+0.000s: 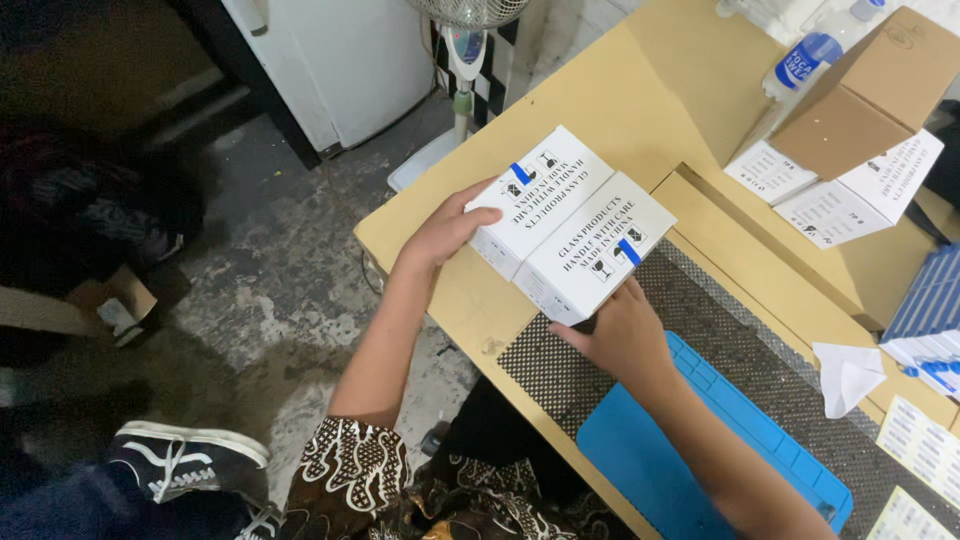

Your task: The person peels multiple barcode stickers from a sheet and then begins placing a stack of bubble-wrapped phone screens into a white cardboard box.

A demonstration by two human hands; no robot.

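Note:
Two white cardboard boxes (565,225) with black print and small blue marks sit side by side, held above the near-left corner of a tan wooden table (620,100). My left hand (445,232) grips the far-left side of the pair. My right hand (620,335) holds the near edge from below, with something dark under its fingers. Both hands press the boxes together as one block.
A blue mat (690,440) lies on a dark mesh pad (720,330) near me. A brown carton (865,95), white boxes (835,185), a plastic bottle (805,60), label sheets (925,445) and a paper scrap (845,375) crowd the right. A fan stand (462,90) and a shoe (190,465) are on the floor.

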